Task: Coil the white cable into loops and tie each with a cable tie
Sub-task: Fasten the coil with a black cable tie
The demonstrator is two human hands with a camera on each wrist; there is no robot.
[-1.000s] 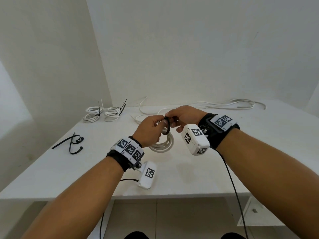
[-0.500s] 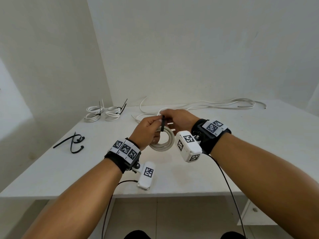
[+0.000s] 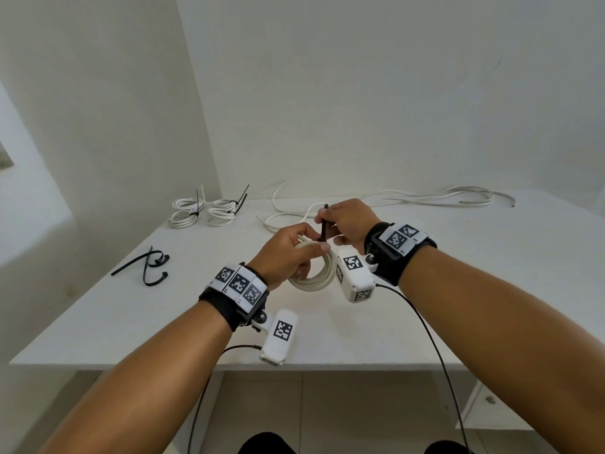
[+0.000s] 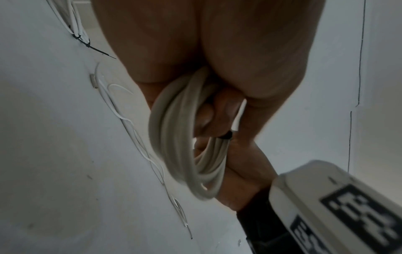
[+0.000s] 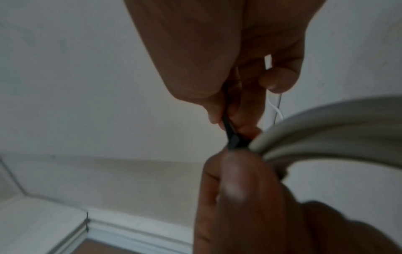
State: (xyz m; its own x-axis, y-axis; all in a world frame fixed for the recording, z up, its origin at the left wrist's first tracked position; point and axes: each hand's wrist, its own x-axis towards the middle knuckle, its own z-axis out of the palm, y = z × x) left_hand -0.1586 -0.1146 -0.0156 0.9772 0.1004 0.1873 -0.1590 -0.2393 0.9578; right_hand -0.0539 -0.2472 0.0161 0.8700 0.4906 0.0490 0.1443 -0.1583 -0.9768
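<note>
A white cable coil (image 3: 314, 279) (image 4: 174, 141) (image 5: 330, 127) hangs above the table's middle, gripped at its top by my left hand (image 3: 288, 250). A black cable tie (image 3: 324, 224) (image 5: 230, 135) is wrapped round the coil's top, its tail pointing up. My right hand (image 3: 347, 221) pinches that tail between thumb and fingers just above the coil. In the left wrist view the tie's head (image 4: 227, 136) shows at the coil beside my fingertips. More loose white cable (image 3: 425, 199) runs along the back of the table.
Two tied white coils (image 3: 183, 214) (image 3: 226, 209) lie at the back left. Spare black cable ties (image 3: 150, 263) lie near the left edge of the white table (image 3: 491, 290). Walls stand close behind and to the left.
My right hand has pulled the tie's tail upward and away, so the loop round the coil has closed tighter. The left hand keeps holding the coil, lifted slightly.
</note>
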